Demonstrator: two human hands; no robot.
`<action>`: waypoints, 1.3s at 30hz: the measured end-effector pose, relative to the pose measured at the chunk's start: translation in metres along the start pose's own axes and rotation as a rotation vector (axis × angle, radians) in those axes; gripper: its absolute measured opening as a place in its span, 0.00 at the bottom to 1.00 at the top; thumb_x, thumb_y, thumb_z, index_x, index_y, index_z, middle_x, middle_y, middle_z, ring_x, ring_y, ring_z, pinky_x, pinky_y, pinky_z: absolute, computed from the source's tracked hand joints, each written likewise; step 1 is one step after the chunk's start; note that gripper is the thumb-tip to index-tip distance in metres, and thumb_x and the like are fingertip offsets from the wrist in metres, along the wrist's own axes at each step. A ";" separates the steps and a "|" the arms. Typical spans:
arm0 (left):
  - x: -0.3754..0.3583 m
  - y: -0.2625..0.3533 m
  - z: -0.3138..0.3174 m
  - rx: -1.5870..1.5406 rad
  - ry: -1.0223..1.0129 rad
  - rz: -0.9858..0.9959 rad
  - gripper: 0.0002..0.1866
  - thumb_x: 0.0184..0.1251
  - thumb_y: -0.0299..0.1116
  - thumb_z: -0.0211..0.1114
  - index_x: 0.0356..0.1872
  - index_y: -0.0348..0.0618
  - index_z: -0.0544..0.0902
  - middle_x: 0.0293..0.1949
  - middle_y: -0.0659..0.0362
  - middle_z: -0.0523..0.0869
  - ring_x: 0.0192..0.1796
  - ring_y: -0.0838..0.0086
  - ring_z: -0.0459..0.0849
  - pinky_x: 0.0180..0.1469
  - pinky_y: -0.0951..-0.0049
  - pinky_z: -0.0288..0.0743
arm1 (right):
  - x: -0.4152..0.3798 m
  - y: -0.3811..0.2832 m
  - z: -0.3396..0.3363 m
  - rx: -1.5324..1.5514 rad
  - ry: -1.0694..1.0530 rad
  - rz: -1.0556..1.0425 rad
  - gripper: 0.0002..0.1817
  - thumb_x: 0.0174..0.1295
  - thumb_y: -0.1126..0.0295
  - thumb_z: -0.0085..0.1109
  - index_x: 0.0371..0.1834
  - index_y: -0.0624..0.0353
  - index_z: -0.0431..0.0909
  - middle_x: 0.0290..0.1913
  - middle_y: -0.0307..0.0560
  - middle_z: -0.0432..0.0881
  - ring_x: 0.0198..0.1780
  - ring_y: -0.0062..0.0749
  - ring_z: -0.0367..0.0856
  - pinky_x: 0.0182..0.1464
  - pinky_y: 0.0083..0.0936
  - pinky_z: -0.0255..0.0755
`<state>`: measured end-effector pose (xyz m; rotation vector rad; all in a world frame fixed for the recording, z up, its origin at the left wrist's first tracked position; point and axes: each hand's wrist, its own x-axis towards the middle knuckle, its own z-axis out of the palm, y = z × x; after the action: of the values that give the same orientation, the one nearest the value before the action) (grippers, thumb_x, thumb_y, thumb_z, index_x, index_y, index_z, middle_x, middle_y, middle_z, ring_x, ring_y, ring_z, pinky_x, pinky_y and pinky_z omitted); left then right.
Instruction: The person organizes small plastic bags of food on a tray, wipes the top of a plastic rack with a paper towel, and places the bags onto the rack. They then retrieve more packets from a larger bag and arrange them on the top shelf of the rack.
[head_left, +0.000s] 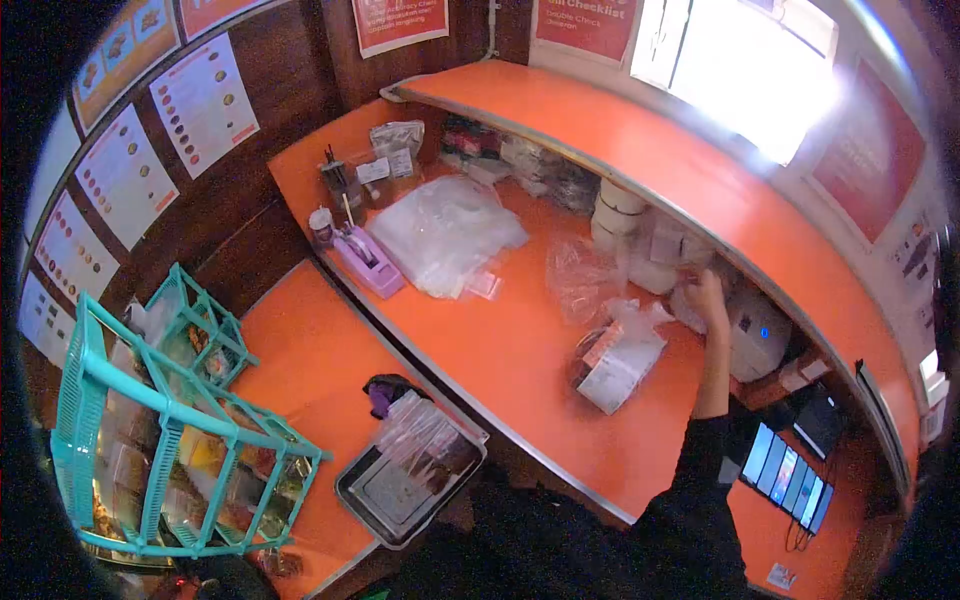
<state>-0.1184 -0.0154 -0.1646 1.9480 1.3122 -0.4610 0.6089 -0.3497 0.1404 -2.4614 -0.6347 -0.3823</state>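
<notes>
"Nearest first?"

"Dark sleeve, the person's, coming in over the tabletop near its right end. Bare right hand at the end of it."

"Hand's where?"

"Up at the far edge, just under the raised shelf, by some clear plastic. Fingers bent, but blurry. Gripping or only touching, can't tell from here."

"Left hand?"

"Out of sight. Can't tell its state."

"The plastic, then. Place?"

"Far edge, under the shelf, between the white tubs and a pale device with a blue light. Tubs are stacked."

"Anything closer to us?"

"Wrapped package with a white printed face, out between the shelf and the metal-trimmed near edge. Loose clear bag just beyond it."

"Left end?"

"Spread pile of plastic bags. Purple tape dispenser beside the pile, along the near edge. Small cup next to that, nearer the left corner."

"Lower tabletop?"

"Dark tray against the trim, clear packets lying over its upper corner. Turquoise rack, filled, at the opposite edge."

"Far right?"

"Lit screen, lying at the right end past the sleeve. Next."
</notes>
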 end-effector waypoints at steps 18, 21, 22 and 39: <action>-0.071 0.188 -0.200 -0.071 -0.387 0.231 0.16 0.66 0.38 0.59 0.50 0.38 0.79 0.40 0.51 0.85 0.45 0.60 0.84 0.51 0.64 0.75 | 0.019 -0.099 0.005 0.342 0.114 -0.038 0.13 0.62 0.68 0.56 0.43 0.67 0.78 0.41 0.55 0.81 0.41 0.43 0.81 0.46 0.36 0.73; -0.095 0.373 -0.238 -0.262 0.186 0.702 0.27 0.60 0.41 0.67 0.57 0.39 0.74 0.54 0.51 0.78 0.57 0.64 0.77 0.59 0.66 0.69 | -0.018 -0.197 -0.044 0.466 -0.310 -0.301 0.12 0.58 0.71 0.59 0.42 0.67 0.76 0.38 0.54 0.81 0.37 0.34 0.82 0.37 0.32 0.75; -0.089 0.422 -0.236 -0.391 0.265 1.038 0.35 0.54 0.45 0.71 0.61 0.41 0.71 0.60 0.52 0.73 0.64 0.64 0.70 0.65 0.63 0.62 | -0.030 -0.217 -0.047 0.490 -0.450 -0.432 0.12 0.57 0.71 0.59 0.41 0.66 0.76 0.37 0.54 0.80 0.36 0.36 0.82 0.36 0.34 0.74; 0.063 0.408 -0.145 -1.010 -0.015 0.417 0.15 0.67 0.35 0.59 0.49 0.36 0.78 0.40 0.58 0.84 0.41 0.74 0.82 0.44 0.71 0.75 | 0.087 0.057 0.086 -0.489 0.220 -0.132 0.16 0.56 0.65 0.57 0.46 0.61 0.78 0.45 0.57 0.80 0.49 0.52 0.78 0.50 0.44 0.72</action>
<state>0.2615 0.0450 0.0427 1.2657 0.8173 0.3520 0.7226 -0.3102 0.0802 -2.7790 -0.6721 -0.9435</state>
